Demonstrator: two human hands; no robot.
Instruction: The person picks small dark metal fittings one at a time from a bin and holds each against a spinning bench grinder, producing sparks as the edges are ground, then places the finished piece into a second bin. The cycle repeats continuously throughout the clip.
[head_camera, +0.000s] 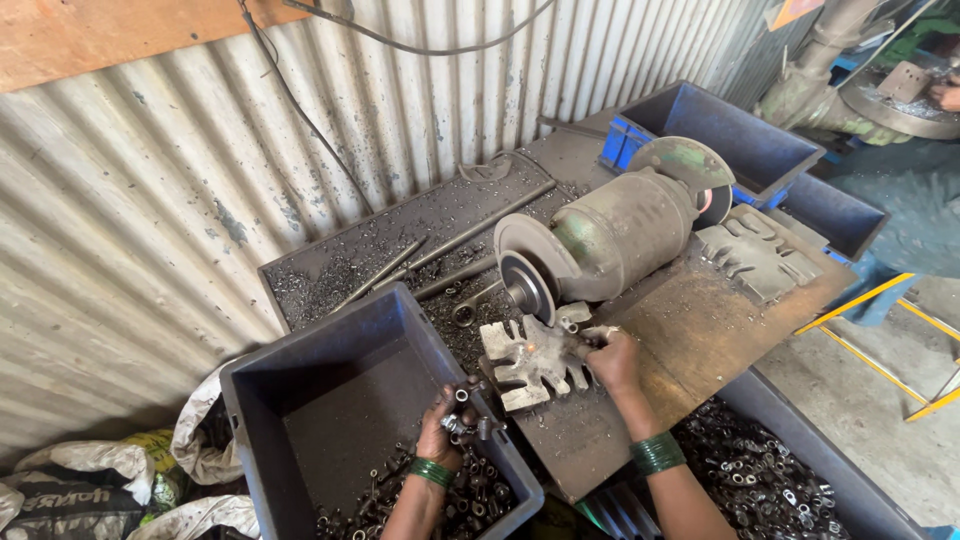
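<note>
Head view, looking down at a metal-topped surface (700, 330) with a bench grinder (610, 235) lying across it, its long axis running from lower left to upper right. The grinding wheel (527, 283) at the near, lower-left end faces toward the person.

The right hand (610, 360) is curled shut around a small metal part (590, 338), though what exactly the fingers pinch is hard to tell at this size. It presses that part toward the toothed rest plate (530, 365) just below the wheel; a small orange spark (530, 347) shows on the plate to the left of the fingers. So the wheel lies up and to the left of the right hand, close by, and this hand is plainly the nearer of the two to it.

The left hand (450, 425) sits lower and further left, over the near right corner of a dark blue bin (300, 400). Its fingers are closed loosely on a bunch of small metal pieces (465, 412), short tubes and nut-like bits, held just above the heap of similar pieces (450, 500) in the bin's near end. From this hand the wheel lies up and to the right, past the bin wall.

Both wrists wear green bangles. Behind the grinder, long rods (440, 250) lie on a tray of filings, roughly parallel to the grinder's axis. A second bin of loose parts (760, 470) lies to the right of the right forearm, below the surface.
</note>
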